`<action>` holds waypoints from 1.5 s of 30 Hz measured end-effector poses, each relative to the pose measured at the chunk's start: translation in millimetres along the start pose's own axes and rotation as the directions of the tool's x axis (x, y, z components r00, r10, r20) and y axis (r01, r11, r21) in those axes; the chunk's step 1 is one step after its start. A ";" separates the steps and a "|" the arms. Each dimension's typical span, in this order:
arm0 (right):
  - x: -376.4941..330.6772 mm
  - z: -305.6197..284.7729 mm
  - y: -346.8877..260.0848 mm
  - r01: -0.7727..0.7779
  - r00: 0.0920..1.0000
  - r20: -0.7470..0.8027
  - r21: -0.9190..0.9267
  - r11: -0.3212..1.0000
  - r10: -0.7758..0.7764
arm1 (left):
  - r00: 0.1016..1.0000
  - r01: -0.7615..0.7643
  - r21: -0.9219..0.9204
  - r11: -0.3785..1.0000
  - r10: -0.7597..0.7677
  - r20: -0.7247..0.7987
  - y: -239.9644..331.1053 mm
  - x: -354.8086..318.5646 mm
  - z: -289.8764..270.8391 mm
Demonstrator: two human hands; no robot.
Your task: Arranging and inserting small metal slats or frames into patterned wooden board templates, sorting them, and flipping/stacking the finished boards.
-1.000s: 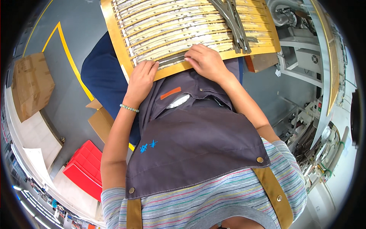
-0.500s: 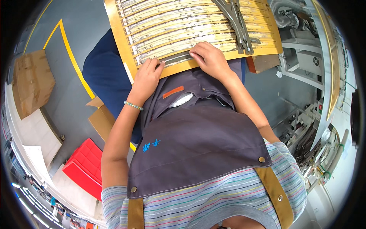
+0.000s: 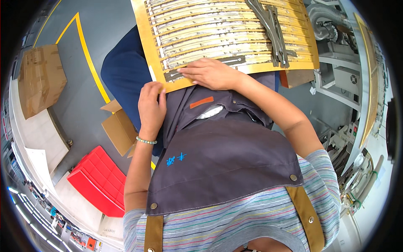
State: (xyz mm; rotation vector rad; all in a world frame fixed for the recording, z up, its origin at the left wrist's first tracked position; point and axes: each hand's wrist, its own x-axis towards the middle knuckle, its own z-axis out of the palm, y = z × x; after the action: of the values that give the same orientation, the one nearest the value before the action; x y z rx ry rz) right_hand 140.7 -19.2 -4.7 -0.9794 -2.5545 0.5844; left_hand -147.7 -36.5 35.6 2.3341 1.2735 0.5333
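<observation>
A yellow board (image 3: 145,31) lies over my lap, lined with rows of whitish, worn strips. Along its near edge runs a dark grey zipper (image 3: 235,60) with a silver slider. My right hand (image 3: 212,74) rests flat across that zipper, fingers stretched toward its left end, covering the middle. At the board's near left corner, my left hand (image 3: 152,108) has its fingers and thumb closed about the edge. Several loose grey zippers (image 3: 275,35) lie crossed in a bundle on the board's right side.
An open cardboard box (image 3: 119,130) and a red bin (image 3: 98,178) stand to my left, with a larger carton (image 3: 42,80) beyond. At right are a white metal frame (image 3: 340,63) and a flexible hose (image 3: 325,19). Another box (image 3: 298,78) sits beneath the board's right side.
My left hand has left the zipper's left end and dropped to the board's corner. My right hand has moved left and flattened over the zipper. The board appears farther right in view.
</observation>
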 end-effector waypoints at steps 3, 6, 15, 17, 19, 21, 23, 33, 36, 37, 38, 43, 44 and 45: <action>20.6 15.4 -8.4 0.072 0.996 -0.052 -0.053 0.996 -0.075 | 0.960 0.257 -0.019 0.966 -0.257 -0.112 -1.4 8.8 11.5; 17.9 12.5 -8.1 0.057 0.996 -0.060 -0.029 0.998 -0.059 | 0.973 0.185 0.121 0.975 -0.164 -0.164 -2.6 24.6 19.4; -38.3 -9.2 1.9 -0.138 0.982 -0.127 0.005 0.990 0.137 | 0.933 0.337 0.005 0.942 -0.333 -0.133 -8.9 38.6 43.6; -37.4 -7.4 4.6 -0.126 0.985 -0.118 -0.014 0.992 0.124 | 0.926 0.333 -0.167 0.928 -0.356 -0.130 -8.5 40.2 42.4; -31.8 -5.3 4.8 -0.106 0.991 -0.071 0.044 0.993 0.109 | 0.916 0.364 -0.204 0.909 -0.388 -0.097 -3.9 41.6 41.1; -26.1 -5.6 4.3 -0.075 0.996 -0.049 0.030 0.997 0.077 | 0.905 0.395 -0.241 0.886 -0.421 -0.065 -2.8 42.2 41.3; -19.9 -5.6 2.8 -0.042 0.999 -0.025 0.015 0.999 0.043 | 0.926 0.357 -0.124 0.926 -0.368 -0.085 -4.7 42.5 44.1; 2.8 3.4 -6.6 0.007 1.000 -0.029 0.040 0.999 -0.006 | 0.929 0.366 -0.164 0.916 -0.368 0.019 -18.1 48.3 41.2; 9.9 9.7 -12.0 0.026 1.000 -0.004 0.006 1.000 -0.026 | 0.930 0.357 -0.149 0.922 -0.365 -0.028 -14.3 46.5 42.6; 11.0 11.2 -13.5 0.015 1.000 0.009 0.001 1.000 -0.015 | 0.927 0.367 -0.133 0.921 -0.373 -0.022 -13.7 46.8 42.2; 11.0 11.7 -14.3 0.017 1.000 0.009 0.001 1.000 -0.017 | 0.924 0.377 -0.116 0.919 -0.381 -0.017 -13.1 47.1 41.5; 8.6 15.0 -10.6 0.064 0.998 -0.014 -0.016 0.998 -0.064 | 0.906 0.404 -0.229 0.886 -0.422 -0.033 -6.6 47.5 35.8; 10.8 17.8 -10.8 0.056 0.998 -0.010 0.009 0.998 -0.056 | 0.921 0.341 -0.212 0.916 -0.371 -0.123 -8.6 44.1 33.4; 13.3 19.7 -11.5 0.044 0.999 -0.002 0.030 0.999 -0.044 | 0.929 0.307 -0.174 0.936 -0.334 -0.157 -14.4 38.6 31.2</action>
State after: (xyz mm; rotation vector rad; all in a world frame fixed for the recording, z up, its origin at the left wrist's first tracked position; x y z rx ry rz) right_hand 116.1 -22.7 -13.8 -0.9107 -2.5520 0.6080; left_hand -122.0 -2.2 6.7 1.9375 1.6050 0.7179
